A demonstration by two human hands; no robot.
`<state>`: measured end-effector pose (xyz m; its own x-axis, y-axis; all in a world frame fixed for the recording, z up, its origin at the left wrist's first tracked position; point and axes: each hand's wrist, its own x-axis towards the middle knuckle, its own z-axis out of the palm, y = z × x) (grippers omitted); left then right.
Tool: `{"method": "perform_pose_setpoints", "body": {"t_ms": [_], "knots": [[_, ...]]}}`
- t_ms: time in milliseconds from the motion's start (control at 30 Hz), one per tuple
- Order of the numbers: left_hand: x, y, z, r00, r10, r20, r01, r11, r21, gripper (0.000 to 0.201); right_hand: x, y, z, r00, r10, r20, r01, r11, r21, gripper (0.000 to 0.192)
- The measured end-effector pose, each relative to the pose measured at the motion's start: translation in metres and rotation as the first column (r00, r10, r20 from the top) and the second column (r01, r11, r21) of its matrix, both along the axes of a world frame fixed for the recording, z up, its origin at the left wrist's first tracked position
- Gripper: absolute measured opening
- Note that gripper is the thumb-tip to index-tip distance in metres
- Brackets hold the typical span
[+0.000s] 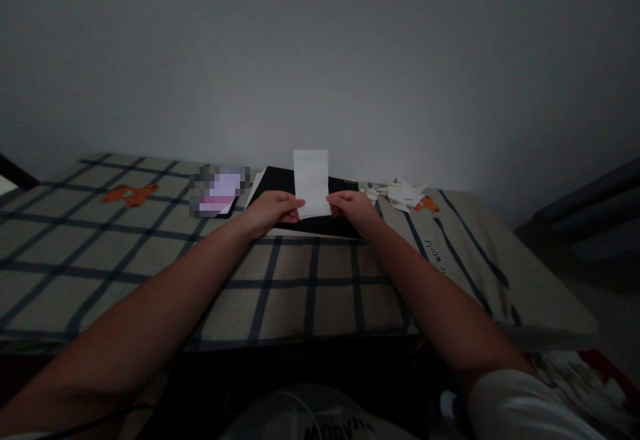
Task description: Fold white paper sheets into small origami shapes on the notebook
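A small white sheet of paper is held up in front of me by its lower edges. My left hand pinches its lower left side between thumb and fingers. At the lower right side, my right hand is closed on the same sheet. Behind and beneath the hands lies a flat black board or folder, with some white sheets showing at its left and front edges. Whether anything is written on the paper is too faint to tell.
A phone with a lit, partly blurred screen lies left of the black item. Right of it is a loose heap of white paper slips. A checked cloth with orange bear prints covers the table, which stands against a grey wall.
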<state>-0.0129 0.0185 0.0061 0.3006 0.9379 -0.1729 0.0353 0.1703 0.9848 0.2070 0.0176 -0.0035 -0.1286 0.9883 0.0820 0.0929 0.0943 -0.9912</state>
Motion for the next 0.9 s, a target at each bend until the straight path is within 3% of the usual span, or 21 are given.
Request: {"method": "perform_pose_setpoints", "body": {"t_ms": [267, 433, 567, 700, 900], "knots": [[0.0033, -0.0023, 0.0028, 0.996, 0.068, -0.058, -0.062, 0.994, 0.085, 0.012, -0.0026, -0.0024, 0.0035, 1.000, 0.003, -0.029, -0.003, 1.000, -0.025, 0.016], [0.0035, -0.0016, 0.0023, 0.993, 0.096, -0.066, -0.088, 0.990, 0.107, 0.014, -0.0005, -0.0029, 0.0033, 0.999, 0.030, -0.010, -0.030, 0.998, -0.051, 0.022], [0.0014, -0.0004, -0.0003, 0.999, 0.029, 0.021, -0.031, 0.997, 0.072, 0.013, 0.0006, -0.0012, 0.0012, 1.000, 0.025, -0.005, -0.025, 0.999, -0.032, 0.024], [0.0003, -0.0012, -0.0013, 0.996, -0.087, 0.010, 0.087, 0.996, -0.004, 0.014, 0.0015, 0.0015, -0.0008, 0.999, 0.015, -0.043, -0.017, 0.998, -0.056, 0.024], [0.0021, -0.0005, -0.0007, 0.999, -0.032, 0.000, 0.032, 0.999, -0.028, 0.010, -0.0008, -0.0006, 0.0018, 0.999, 0.019, -0.045, -0.022, 0.997, -0.074, 0.023]]}}
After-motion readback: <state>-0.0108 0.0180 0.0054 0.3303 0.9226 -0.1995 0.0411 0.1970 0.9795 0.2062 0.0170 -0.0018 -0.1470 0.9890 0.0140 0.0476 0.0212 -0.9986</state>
